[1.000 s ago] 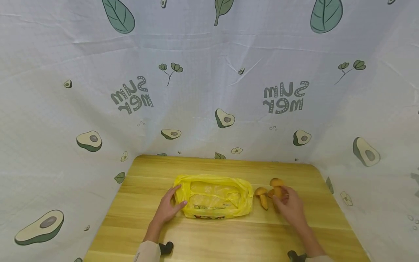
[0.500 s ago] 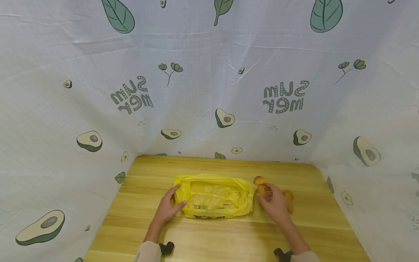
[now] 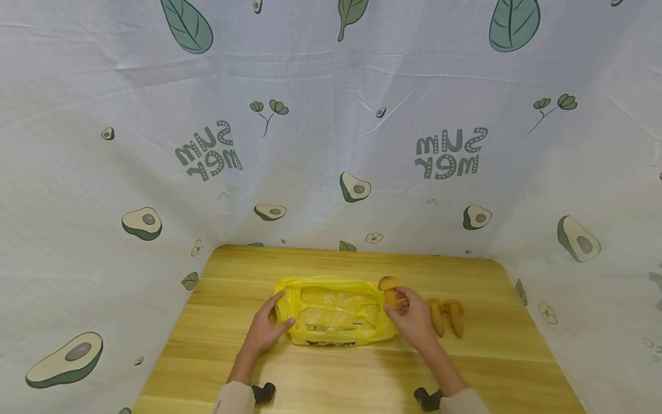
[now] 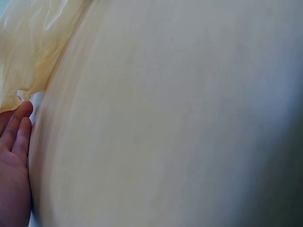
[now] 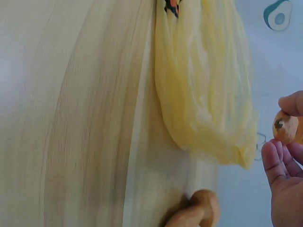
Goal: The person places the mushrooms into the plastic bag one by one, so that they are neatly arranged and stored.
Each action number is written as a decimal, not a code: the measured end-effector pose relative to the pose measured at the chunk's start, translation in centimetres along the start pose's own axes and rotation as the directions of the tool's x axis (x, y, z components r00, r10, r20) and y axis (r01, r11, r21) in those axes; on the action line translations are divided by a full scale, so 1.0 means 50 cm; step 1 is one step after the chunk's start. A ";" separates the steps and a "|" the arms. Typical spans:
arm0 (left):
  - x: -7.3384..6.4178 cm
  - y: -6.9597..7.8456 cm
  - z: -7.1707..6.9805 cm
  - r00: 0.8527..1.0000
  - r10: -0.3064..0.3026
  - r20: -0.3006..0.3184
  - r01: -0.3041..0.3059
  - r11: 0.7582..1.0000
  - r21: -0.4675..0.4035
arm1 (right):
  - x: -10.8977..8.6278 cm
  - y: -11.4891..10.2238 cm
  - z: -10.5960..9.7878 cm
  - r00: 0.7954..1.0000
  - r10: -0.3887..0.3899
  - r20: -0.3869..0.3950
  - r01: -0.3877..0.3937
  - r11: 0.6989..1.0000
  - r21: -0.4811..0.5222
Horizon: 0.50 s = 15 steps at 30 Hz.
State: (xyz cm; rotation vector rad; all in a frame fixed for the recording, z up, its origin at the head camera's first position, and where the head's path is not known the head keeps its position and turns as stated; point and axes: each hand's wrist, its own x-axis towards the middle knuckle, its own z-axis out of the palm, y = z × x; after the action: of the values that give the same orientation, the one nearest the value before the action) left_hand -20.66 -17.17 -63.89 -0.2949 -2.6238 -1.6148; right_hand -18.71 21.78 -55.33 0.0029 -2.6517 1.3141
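A yellow plastic bag (image 3: 336, 310) lies flat in the middle of the wooden table (image 3: 331, 374). My left hand (image 3: 266, 328) rests on the bag's left edge with straight fingers; in the left wrist view its fingertips (image 4: 19, 123) touch the plastic. My right hand (image 3: 408, 316) pinches an orange-brown mushroom (image 3: 389, 289) by its stem, just above the bag's right end. The right wrist view has the mushroom's (image 5: 285, 126) stem end between thumb and fingers, beside the bag (image 5: 203, 85). Two more mushrooms (image 3: 446, 317) lie on the table to the right of that hand.
A white cloth printed with avocados and leaves (image 3: 331, 144) walls the table at the back and both sides. Bare wood lies in front of the bag and along the table's near edge. One lying mushroom (image 5: 196, 215) shows at the bottom of the right wrist view.
My right hand has lifted one mushroom from the group at the right and carried it left to the bag's right end. The left hand has stayed on the bag.
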 end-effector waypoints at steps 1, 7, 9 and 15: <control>0.000 0.000 0.000 1.000 0.000 -0.001 0.000 1.000 -0.001 | 0.000 -0.003 0.007 1.000 0.006 0.008 -0.006 1.000 0.007; -0.002 0.000 0.002 1.000 -0.002 -0.002 0.002 1.000 0.010 | -0.001 -0.016 0.046 0.999 -0.011 0.036 0.011 1.000 0.016; -0.002 0.000 0.002 1.000 -0.003 0.003 0.003 1.000 0.016 | 0.000 -0.018 0.059 0.999 -0.016 0.039 0.015 1.000 0.021; -0.003 0.000 0.002 1.000 -0.011 0.004 0.011 1.000 0.026 | 0.002 -0.031 0.093 0.998 -0.020 0.056 0.015 0.996 0.087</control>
State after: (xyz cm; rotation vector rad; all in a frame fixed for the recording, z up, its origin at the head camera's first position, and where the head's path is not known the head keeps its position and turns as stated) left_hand -20.52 -17.07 -63.95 -0.2831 -2.6521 -1.5831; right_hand -19.45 17.16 -56.84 0.0757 -2.6320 1.4436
